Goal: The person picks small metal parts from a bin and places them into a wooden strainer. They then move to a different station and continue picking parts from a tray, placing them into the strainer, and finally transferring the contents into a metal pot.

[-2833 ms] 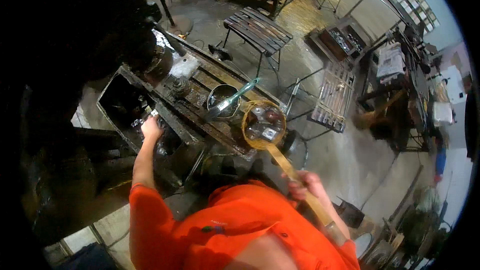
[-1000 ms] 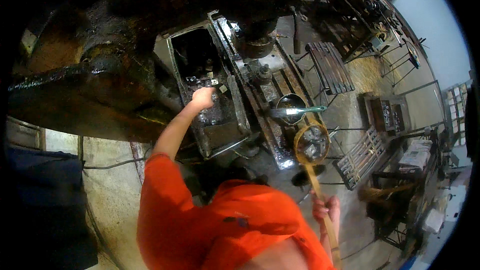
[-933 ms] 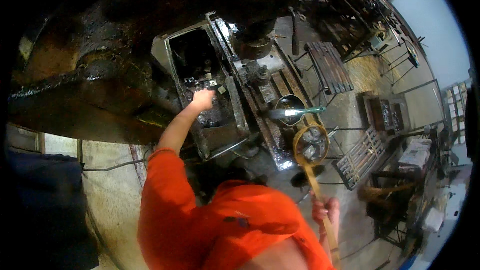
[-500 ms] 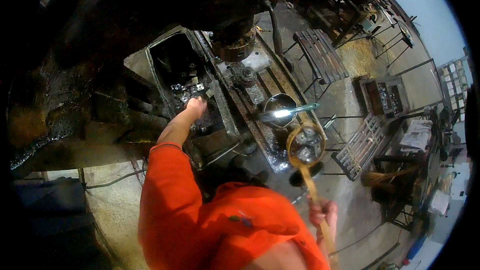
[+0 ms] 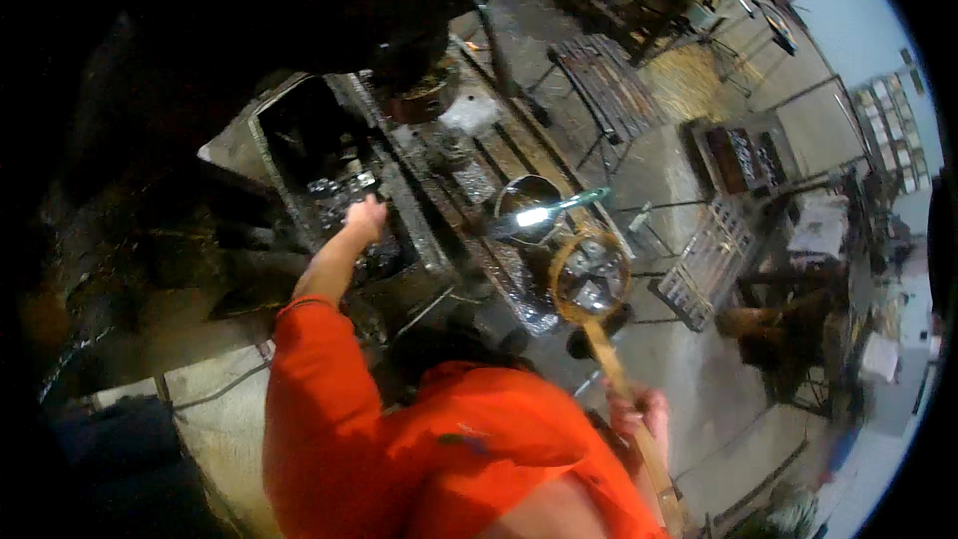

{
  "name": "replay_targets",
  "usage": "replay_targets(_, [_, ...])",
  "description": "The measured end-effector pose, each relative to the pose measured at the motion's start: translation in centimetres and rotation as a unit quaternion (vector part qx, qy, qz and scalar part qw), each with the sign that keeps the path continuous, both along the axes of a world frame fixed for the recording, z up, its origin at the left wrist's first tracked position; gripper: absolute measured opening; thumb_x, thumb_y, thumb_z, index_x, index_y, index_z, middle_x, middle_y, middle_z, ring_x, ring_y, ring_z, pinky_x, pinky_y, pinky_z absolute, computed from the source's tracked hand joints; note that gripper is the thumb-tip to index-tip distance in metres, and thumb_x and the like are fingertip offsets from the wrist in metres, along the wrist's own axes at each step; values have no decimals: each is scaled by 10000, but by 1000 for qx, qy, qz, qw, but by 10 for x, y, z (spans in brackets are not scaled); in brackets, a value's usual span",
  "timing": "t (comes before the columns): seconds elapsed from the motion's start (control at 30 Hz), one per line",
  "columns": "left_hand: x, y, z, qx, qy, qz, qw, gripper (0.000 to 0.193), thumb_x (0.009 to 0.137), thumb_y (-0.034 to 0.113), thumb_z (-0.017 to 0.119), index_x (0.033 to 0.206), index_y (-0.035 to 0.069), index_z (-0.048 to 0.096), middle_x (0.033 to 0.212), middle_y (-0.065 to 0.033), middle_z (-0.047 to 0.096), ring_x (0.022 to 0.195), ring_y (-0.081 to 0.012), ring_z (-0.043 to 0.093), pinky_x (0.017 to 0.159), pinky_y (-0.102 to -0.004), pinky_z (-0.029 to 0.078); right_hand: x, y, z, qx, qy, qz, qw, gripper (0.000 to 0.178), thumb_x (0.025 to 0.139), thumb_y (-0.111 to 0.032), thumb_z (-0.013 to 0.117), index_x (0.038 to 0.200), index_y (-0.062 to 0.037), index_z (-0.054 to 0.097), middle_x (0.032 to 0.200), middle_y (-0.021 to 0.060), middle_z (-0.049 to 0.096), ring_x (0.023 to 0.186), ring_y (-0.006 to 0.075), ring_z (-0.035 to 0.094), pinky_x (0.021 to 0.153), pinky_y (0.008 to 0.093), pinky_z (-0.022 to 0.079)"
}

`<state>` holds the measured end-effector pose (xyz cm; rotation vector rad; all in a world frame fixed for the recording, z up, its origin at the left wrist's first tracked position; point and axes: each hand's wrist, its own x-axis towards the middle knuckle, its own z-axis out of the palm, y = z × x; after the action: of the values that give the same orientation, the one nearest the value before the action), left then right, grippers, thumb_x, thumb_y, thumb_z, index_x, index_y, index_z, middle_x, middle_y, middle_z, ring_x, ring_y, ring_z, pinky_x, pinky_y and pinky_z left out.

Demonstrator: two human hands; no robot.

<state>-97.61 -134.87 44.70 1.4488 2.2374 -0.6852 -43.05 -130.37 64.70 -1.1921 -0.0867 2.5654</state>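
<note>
My left hand reaches into a dark metal trough. Its fingers are drawn together at the edge of a pile of small silvery metal parts; what they hold, if anything, is too small to make out. Wrapped round the long flat yellowish handle of a round scoop is my right hand. The scoop's rimmed bowl holds several silvery metal pieces and hangs level beside the machine bed.
On the grooved, oily machine bed stands a round pan with a green-handled brush-like tool across it. A dark machine overhangs the trough. Slatted racks and a crate of parts are at the right.
The whole view has shifted, so the trough, bed and racks appear further left. My left hand stays by the metal parts, and my right hand keeps its grip on the scoop.
</note>
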Motion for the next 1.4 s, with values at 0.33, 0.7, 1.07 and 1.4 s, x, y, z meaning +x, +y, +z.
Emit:
replay_targets(0.33, [-27, 3, -37, -19, 12, -34, 999, 513, 622, 150, 684, 1081, 106, 458, 1067, -159, 515, 930, -296, 575, 711, -376, 495, 3, -1, -10, 12, 44, 32, 998, 497, 693, -189, 454, 1120, 63, 409, 685, 14, 383, 430, 50, 319, 358, 196, 274])
replay_targets(0.7, [-14, -5, -20, -116, 20, -113, 987, 764, 639, 230, 680, 1288, 84, 305, 1098, -123, 527, 998, -247, 535, 751, -342, 477, 1, -1, -13, -9, 75, 18, 997, 505, 695, -203, 460, 1124, 57, 402, 694, 14, 371, 440, 51, 320, 354, 194, 270])
replay_targets(1.07, [-13, 5, 16, -49, 3, -91, 995, 384, 596, 162, 686, 954, 96, 564, 969, -93, 614, 931, -237, 588, 772, -343, 470, -7, -5, -4, -1, 20, -15, 1000, 462, 712, -192, 448, 1092, 71, 431, 672, 26, 408, 407, 58, 326, 333, 196, 262])
replay_targets(1.4, [-15, 11, 9, -48, 14, -138, 989, 456, 671, 244, 644, 1090, 123, 513, 952, -74, 600, 933, -219, 569, 730, -347, 457, -11, -3, 7, 6, -11, 3, 1000, 450, 722, -189, 443, 1080, 81, 422, 644, 0, 360, 406, 43, 301, 340, 178, 262])
